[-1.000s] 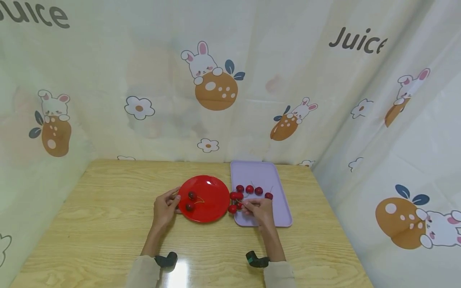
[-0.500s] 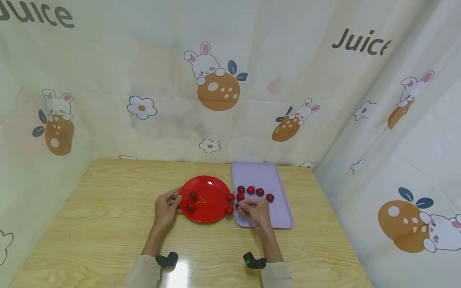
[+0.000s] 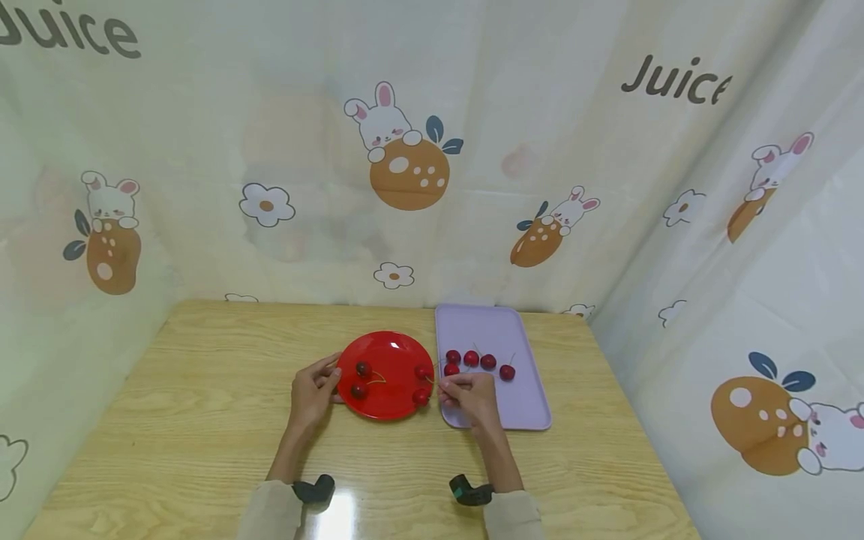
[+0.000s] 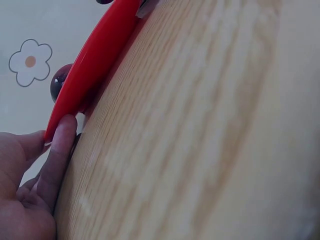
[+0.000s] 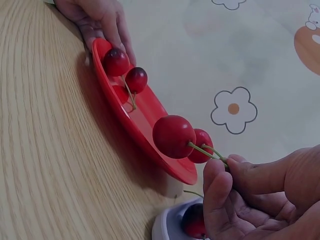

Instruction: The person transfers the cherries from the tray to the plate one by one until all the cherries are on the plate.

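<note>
My left hand (image 3: pixel 313 388) pinches the left rim of a red plate (image 3: pixel 388 405), thumb on top and fingers beneath, as the left wrist view shows. A joined pair of dark red cherries (image 3: pixel 361 379) lies on the plate's left side. Between thumb and forefinger my right hand (image 3: pixel 472 396) pinches the green stems of another pair of cherries (image 5: pixel 174 136). Those two hang over the plate's right side in the head view. Right below that hand is the lavender tray (image 3: pixel 475 326), partly hidden by it, with several cherries (image 3: pixel 471 358) lying across its middle.
The tray stands close against the plate's right side on a wooden table (image 3: pixel 223 390). A pale curtain (image 3: pixel 304 135) printed with rabbits and flowers rises behind the table and along both sides. Black wrist straps (image 3: pixel 314 489) sit on both forearms.
My right hand has moved left from over the tray, carrying its cherry pair from the tray's left edge to over the plate. The left hand keeps its grip on the rim.
</note>
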`<state>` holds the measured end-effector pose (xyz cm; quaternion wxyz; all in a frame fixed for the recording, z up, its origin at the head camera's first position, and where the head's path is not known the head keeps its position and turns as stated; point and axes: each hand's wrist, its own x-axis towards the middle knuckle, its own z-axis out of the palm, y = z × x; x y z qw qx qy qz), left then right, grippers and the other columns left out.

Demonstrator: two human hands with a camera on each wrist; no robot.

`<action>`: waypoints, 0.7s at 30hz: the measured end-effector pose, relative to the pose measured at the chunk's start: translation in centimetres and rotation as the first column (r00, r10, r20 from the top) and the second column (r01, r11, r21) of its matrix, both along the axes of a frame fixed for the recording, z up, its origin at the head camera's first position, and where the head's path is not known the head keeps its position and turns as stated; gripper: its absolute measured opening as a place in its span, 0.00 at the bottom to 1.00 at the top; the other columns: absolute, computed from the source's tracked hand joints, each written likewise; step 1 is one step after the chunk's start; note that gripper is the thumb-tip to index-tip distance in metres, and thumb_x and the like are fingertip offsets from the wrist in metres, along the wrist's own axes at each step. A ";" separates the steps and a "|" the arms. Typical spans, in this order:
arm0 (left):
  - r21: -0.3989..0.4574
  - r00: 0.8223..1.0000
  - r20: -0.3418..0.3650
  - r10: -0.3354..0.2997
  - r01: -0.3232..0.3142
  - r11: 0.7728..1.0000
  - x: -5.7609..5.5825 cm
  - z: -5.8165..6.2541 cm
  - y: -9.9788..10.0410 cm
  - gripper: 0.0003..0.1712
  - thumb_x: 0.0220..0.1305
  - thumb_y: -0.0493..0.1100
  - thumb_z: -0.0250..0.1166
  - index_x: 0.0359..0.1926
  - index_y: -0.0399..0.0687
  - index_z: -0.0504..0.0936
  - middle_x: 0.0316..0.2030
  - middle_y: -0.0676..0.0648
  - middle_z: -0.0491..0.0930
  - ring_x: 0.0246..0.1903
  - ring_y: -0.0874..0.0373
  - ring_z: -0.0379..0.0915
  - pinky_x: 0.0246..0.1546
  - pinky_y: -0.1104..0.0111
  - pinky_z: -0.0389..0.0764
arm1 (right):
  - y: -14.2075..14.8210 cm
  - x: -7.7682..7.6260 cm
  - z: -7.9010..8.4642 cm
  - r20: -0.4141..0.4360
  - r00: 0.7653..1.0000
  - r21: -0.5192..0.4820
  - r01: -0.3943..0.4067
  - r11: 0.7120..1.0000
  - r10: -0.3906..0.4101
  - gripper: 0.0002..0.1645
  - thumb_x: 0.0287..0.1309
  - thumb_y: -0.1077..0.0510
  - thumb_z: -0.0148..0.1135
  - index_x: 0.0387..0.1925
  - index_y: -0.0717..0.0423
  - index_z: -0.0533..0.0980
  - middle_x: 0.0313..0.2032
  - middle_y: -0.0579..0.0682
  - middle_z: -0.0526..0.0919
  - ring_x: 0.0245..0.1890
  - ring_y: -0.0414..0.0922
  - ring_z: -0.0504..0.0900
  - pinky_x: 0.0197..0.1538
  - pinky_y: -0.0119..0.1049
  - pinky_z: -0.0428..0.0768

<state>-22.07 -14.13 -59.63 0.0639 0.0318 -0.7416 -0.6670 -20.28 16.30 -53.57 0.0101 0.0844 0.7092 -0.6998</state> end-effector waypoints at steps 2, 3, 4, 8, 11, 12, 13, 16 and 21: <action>-0.004 1.000 -0.001 0.000 0.000 1.000 0.0 0.1 0.0 0.22 0.80 0.32 0.63 0.71 0.40 0.82 0.55 0.27 0.85 0.34 0.63 0.88 0.28 0.71 0.94 | -0.3 0.0 0.2 0.004 1.000 0.001 -0.004 1.000 0.004 0.12 0.67 0.73 0.71 0.44 0.85 0.83 0.29 0.64 0.91 0.22 0.39 0.88 0.26 0.25 0.89; -0.005 1.000 -0.004 0.000 0.000 1.000 0.0 0.1 0.0 0.22 0.80 0.32 0.63 0.71 0.39 0.82 0.55 0.27 0.85 0.34 0.62 0.88 0.28 0.71 0.94 | -0.4 0.0 0.3 0.007 1.000 0.005 -0.004 1.000 0.004 0.13 0.67 0.73 0.71 0.45 0.85 0.83 0.29 0.65 0.91 0.22 0.39 0.88 0.26 0.25 0.89; -0.006 1.000 -0.006 -0.001 0.001 1.000 0.0 0.1 0.0 0.22 0.80 0.32 0.63 0.71 0.39 0.82 0.54 0.27 0.85 0.34 0.62 0.88 0.28 0.70 0.94 | -0.5 0.0 0.4 0.006 1.000 0.011 -0.005 1.000 0.005 0.13 0.67 0.72 0.71 0.45 0.85 0.83 0.29 0.65 0.91 0.22 0.39 0.88 0.26 0.25 0.88; -0.002 1.000 -0.008 0.000 0.000 1.000 -0.1 0.1 0.0 0.22 0.80 0.32 0.63 0.71 0.38 0.82 0.54 0.26 0.85 0.35 0.61 0.89 0.28 0.69 0.94 | -1.0 0.1 0.6 0.007 1.000 0.017 -0.005 1.000 0.005 0.12 0.66 0.72 0.72 0.44 0.84 0.84 0.29 0.66 0.91 0.22 0.40 0.88 0.26 0.25 0.88; -0.001 1.000 0.000 0.004 -0.004 1.000 -0.2 0.0 0.0 0.22 0.79 0.32 0.63 0.71 0.39 0.82 0.54 0.27 0.85 0.34 0.62 0.88 0.29 0.69 0.94 | -1.2 0.1 0.8 0.008 1.000 0.022 -0.016 1.000 0.016 0.11 0.66 0.72 0.72 0.44 0.82 0.85 0.29 0.65 0.91 0.23 0.41 0.88 0.27 0.26 0.89; -0.002 1.000 0.001 0.005 -0.005 1.000 -0.2 0.0 0.0 0.22 0.79 0.31 0.63 0.71 0.39 0.82 0.53 0.27 0.85 0.34 0.62 0.88 0.29 0.69 0.94 | -1.3 0.1 0.8 0.008 1.000 0.025 -0.022 0.999 0.022 0.11 0.67 0.71 0.72 0.44 0.82 0.85 0.29 0.64 0.91 0.23 0.41 0.89 0.28 0.26 0.90; -0.004 1.000 0.000 0.007 -0.007 1.000 -0.2 0.0 0.0 0.23 0.79 0.31 0.63 0.71 0.39 0.82 0.53 0.27 0.85 0.33 0.62 0.88 0.29 0.69 0.94 | -1.3 0.1 0.7 0.007 1.000 0.030 -0.027 0.999 0.027 0.11 0.67 0.71 0.72 0.44 0.81 0.85 0.29 0.63 0.92 0.24 0.41 0.89 0.28 0.26 0.90; -0.003 1.000 0.001 0.009 -0.009 1.000 -0.2 0.0 0.0 0.22 0.79 0.31 0.63 0.70 0.39 0.82 0.52 0.27 0.85 0.32 0.64 0.88 0.29 0.69 0.94 | -1.5 0.1 0.6 0.019 0.999 0.046 -0.038 0.998 0.037 0.11 0.68 0.70 0.72 0.44 0.79 0.86 0.30 0.62 0.92 0.24 0.41 0.89 0.30 0.26 0.91; 0.001 1.000 0.003 0.006 -0.006 1.000 -0.1 -0.1 0.0 0.23 0.80 0.32 0.63 0.71 0.39 0.82 0.51 0.28 0.84 0.31 0.64 0.87 0.29 0.68 0.95 | -1.9 0.2 0.3 0.023 0.999 0.059 -0.049 0.997 0.047 0.10 0.68 0.70 0.72 0.44 0.79 0.86 0.30 0.64 0.92 0.24 0.40 0.88 0.30 0.24 0.90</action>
